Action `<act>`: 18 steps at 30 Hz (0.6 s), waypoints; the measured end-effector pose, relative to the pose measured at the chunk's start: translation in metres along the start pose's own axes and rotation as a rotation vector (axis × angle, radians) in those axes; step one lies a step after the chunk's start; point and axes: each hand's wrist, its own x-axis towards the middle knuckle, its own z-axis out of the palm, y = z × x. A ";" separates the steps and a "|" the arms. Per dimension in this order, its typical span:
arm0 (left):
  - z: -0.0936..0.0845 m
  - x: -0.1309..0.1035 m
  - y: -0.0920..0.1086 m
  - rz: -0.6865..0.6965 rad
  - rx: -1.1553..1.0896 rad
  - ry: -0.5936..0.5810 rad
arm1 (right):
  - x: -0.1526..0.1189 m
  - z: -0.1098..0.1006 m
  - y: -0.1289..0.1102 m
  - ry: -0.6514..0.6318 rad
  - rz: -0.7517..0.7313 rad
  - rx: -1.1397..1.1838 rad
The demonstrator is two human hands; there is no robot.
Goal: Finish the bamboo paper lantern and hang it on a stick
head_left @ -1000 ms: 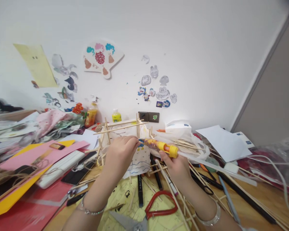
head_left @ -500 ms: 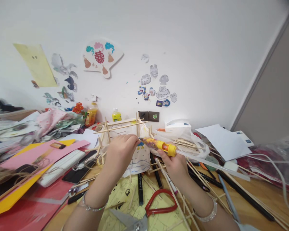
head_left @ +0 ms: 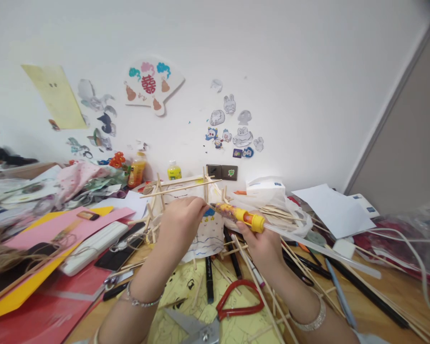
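My right hand point(head_left: 263, 248) is wrapped round a yellow hot glue gun point(head_left: 241, 216), which points left. A long translucent glue stick point(head_left: 322, 251) runs out of its back toward the lower right. At its tip, my left hand point(head_left: 184, 217) is closed in a pinch; whatever lies between the fingertips is too small to make out. Behind the hands stands a frame of thin wooden sticks point(head_left: 181, 187). White paper with a drawing point(head_left: 206, 239) hangs below it, partly hidden by my left hand.
Red-handled scissors point(head_left: 240, 313) lie on yellow drawn paper point(head_left: 181, 282) in front, beside a black marker point(head_left: 209, 282). Loose wooden sticks point(head_left: 268, 291) spread to the right. Coloured papers point(head_left: 71, 229) and a white case point(head_left: 93, 248) crowd the left. A plastic bag point(head_left: 294, 210) sits behind.
The glue gun has shifted slightly to the right, its tip a little farther from my left fingertips. My left hand keeps its pinch almost in place.
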 end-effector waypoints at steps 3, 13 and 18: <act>0.001 0.001 0.002 -0.046 0.036 -0.002 | 0.000 -0.002 -0.001 -0.003 -0.008 -0.011; -0.004 0.006 0.012 -0.325 -0.022 -0.107 | 0.001 -0.009 -0.005 -0.036 -0.040 0.057; -0.006 0.009 0.014 -0.374 -0.048 -0.118 | 0.005 -0.019 -0.005 0.049 -0.077 0.066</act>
